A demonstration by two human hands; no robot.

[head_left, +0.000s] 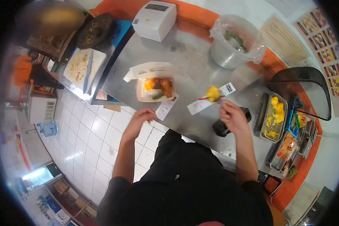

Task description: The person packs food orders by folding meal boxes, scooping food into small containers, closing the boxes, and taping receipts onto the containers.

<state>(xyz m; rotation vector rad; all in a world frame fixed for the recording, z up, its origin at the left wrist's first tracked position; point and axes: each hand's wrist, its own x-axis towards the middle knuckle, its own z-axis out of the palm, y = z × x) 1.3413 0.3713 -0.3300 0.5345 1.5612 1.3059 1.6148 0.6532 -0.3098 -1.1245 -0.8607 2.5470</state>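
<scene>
My right hand (232, 116) is closed on a small utensil carrying a lump of yellow scrambled egg (213, 93). Its handle is mostly hidden in the fingers, so I cannot tell spoon from tongs. Beneath the lump lies a white printed slip (197, 107), with a thin red strip across it. My left hand (140, 117) hovers by the counter's front edge, fingers loosely bent and holding nothing. Close to it are another printed slip (165, 109) and an open paper food box (142, 96) containing white rice, yellow egg, browned pieces and something green.
A metal tray (266, 130) of scrambled egg stands right, near packaged food (288, 146). A black object (220, 128) sits below my right hand. Behind are a lined bucket (226, 56) and white label printer (153, 20). Left, a knife (88, 71) rests on a cutting board (74, 67).
</scene>
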